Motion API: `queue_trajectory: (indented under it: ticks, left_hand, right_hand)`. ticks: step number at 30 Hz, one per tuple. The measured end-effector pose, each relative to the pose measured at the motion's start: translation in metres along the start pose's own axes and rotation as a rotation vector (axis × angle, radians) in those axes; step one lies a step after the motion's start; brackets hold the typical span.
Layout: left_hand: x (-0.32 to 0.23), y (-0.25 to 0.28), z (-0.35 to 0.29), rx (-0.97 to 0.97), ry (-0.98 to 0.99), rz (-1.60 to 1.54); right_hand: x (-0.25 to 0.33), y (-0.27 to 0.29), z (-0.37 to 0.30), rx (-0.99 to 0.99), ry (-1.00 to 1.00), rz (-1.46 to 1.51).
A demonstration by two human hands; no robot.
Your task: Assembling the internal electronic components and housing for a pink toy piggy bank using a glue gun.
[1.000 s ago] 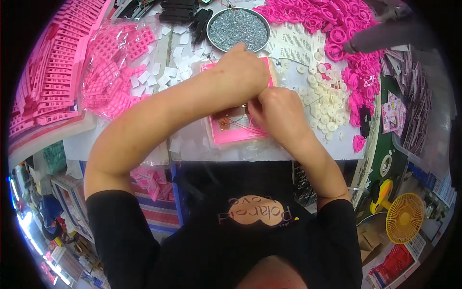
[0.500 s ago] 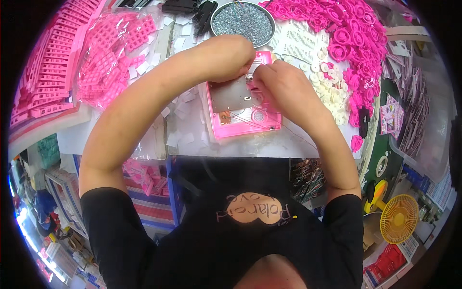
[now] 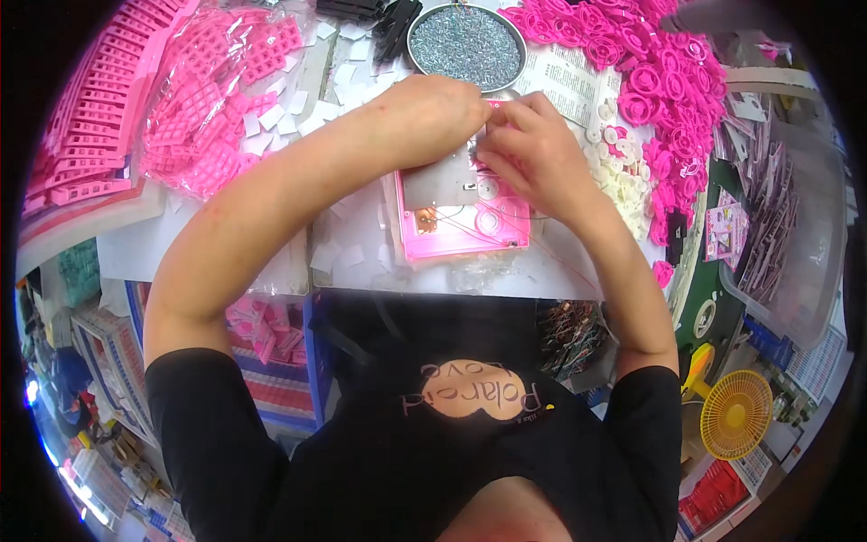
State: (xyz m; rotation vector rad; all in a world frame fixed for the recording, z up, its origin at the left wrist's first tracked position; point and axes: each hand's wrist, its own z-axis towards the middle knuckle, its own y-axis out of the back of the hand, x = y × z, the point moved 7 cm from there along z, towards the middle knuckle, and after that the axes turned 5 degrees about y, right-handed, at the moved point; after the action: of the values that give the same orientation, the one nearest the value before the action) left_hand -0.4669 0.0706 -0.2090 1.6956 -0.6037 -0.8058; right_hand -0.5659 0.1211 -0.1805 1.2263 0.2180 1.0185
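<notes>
A pink plastic casing (image 3: 461, 246) lies on the table in front of me, with a flat grey panel (image 3: 435, 186) inside it and thin wires (image 3: 461, 222) running across its lower part. My left hand (image 3: 449, 113) is curled over the far end of the casing, its fingertips hidden beneath it. Close beside it, my right hand (image 3: 539, 149) bends its fingers inward over the casing's right side, thumb and fingertips drawn together. Whatever the fingers of either hand hold is too small or too covered to make out.
Beyond the casing stands a round tray (image 3: 411, 54) of small screws. Pink ring-shaped parts (image 3: 646, 86) and white discs (image 3: 623, 181) are heaped at right. At left lie a bag of pink grid pieces (image 3: 203, 117) and white paper squares (image 3: 330, 110). A yellow fan (image 3: 736, 414) is lower right.
My right hand's fingers have spread and lifted slightly, the knuckles more raised. My left hand remains over the far end of the casing. The whole view has shifted a little.
</notes>
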Motion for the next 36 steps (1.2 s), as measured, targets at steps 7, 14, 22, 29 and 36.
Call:
queue_trajectory:
  ticks: [7,14,22,29,36]
  left_hand:
    - [0.003,0.005,-0.006,-0.125,-0.012,-0.091]
    - [0.026,0.029,-0.029,-0.446,0.011,-0.538]
    - [0.077,0.018,-0.068,-0.479,0.574,-0.473]
    - [0.052,0.013,-0.063,-0.684,0.428,-0.406]
    - [0.048,0.006,-0.051,-0.663,0.452,-0.613]
  right_hand:
    - [0.005,0.009,-0.006,0.133,0.13,0.042]
    - [-0.007,0.004,-0.01,0.115,-0.054,0.191]
    - [0.03,-0.006,-0.01,-0.062,-0.085,-0.187]
    - [0.007,0.009,0.001,0.003,-0.122,0.033]
    - [-0.016,0.005,0.028,-0.131,-0.278,0.118]
